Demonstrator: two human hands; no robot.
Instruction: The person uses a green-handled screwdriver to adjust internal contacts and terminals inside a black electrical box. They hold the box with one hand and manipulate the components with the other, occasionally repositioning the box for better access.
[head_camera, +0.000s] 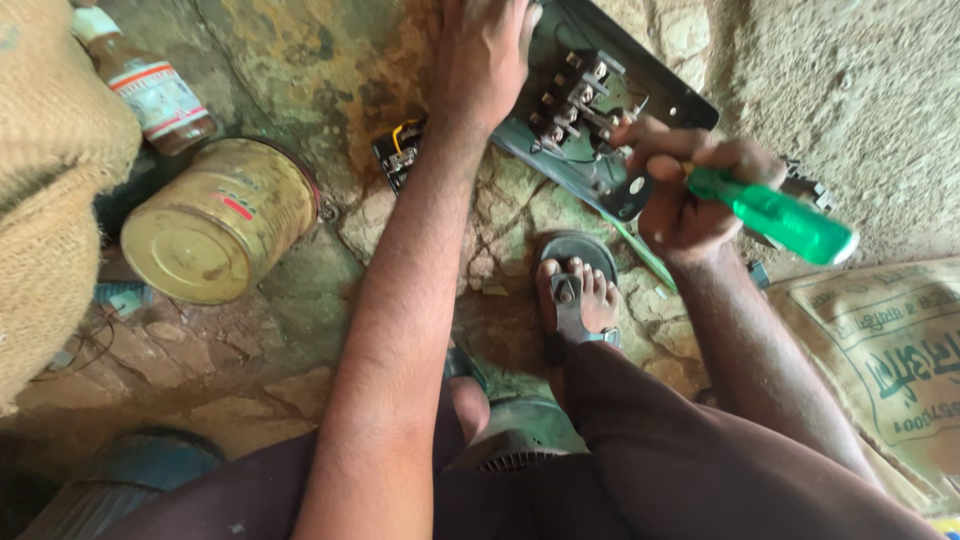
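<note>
I see my left arm stretched straight forward, its hand (485, 60) laid palm-down with fingers spread flat. My right arm bends in from the right, its hand (680, 190) curled in a tight fist, thumb tucked, knuckles facing up and wrist cocked slightly inward.

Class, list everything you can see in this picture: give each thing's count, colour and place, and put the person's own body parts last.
Electrical panel: one, dark metal, top centre on stone floor.
Screwdriver: one, green handle, in right hand.
Tin can: one, yellow, lying left.
Bottle: one, brown, top left.
Burlap sack: one, tan, far left.
Printed sack: one, tan, lower right.
Sandal: one, dark, on foot.
Left hand: pressing panel edge.
Right hand: gripping screwdriver.
</note>
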